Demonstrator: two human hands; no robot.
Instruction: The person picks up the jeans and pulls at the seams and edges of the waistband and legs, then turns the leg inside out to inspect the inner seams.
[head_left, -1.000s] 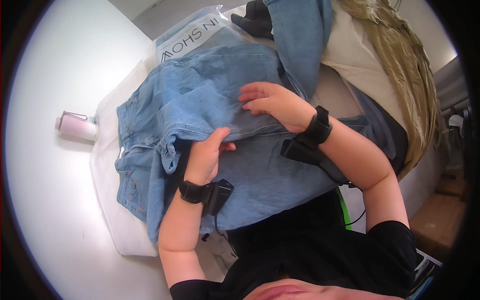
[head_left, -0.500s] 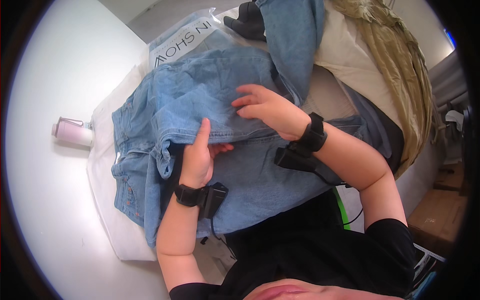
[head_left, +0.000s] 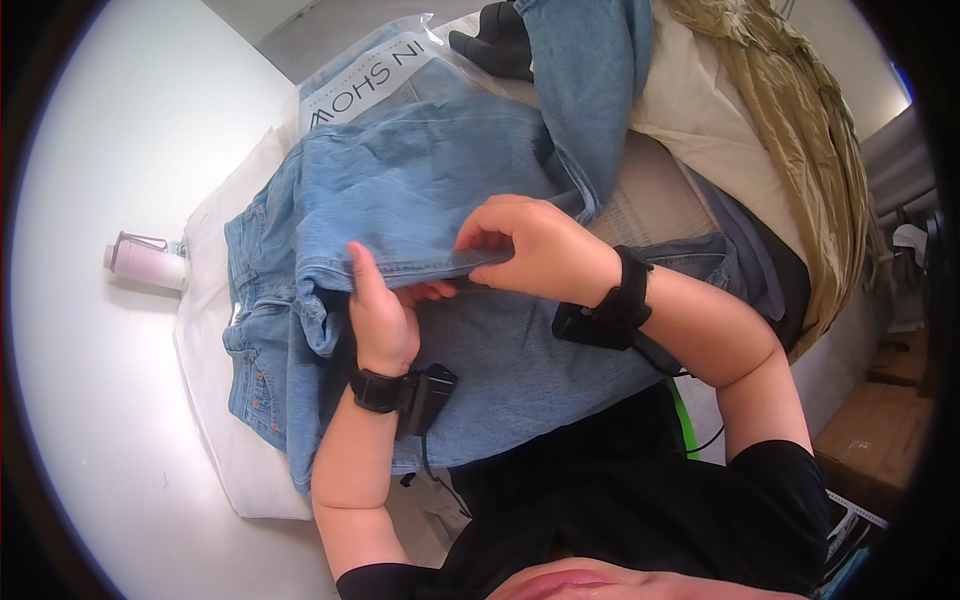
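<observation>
A pair of light blue jeans (head_left: pixel 400 190) lies spread over a white cloth (head_left: pixel 215 420) on the table, waistband toward the left. My left hand (head_left: pixel 380 315) grips a folded edge of the denim, thumb on top and fingers tucked under the fold. Just to its right, my right hand (head_left: pixel 530 250) pinches the same folded hem between thumb and fingers. Both wrists carry black bands with small black devices.
A pale pink bottle (head_left: pixel 145 262) lies on the white table at the left. A clear plastic garment bag (head_left: pixel 370 75) with more denim sits at the back, next to a dark item (head_left: pixel 495 45). Beige and olive fabrics (head_left: pixel 780 130) are piled at the right.
Both hands shifted along the jeans' fold; my left thumb now stands up over the edge, and my right hand has closed onto the hem beside it.
</observation>
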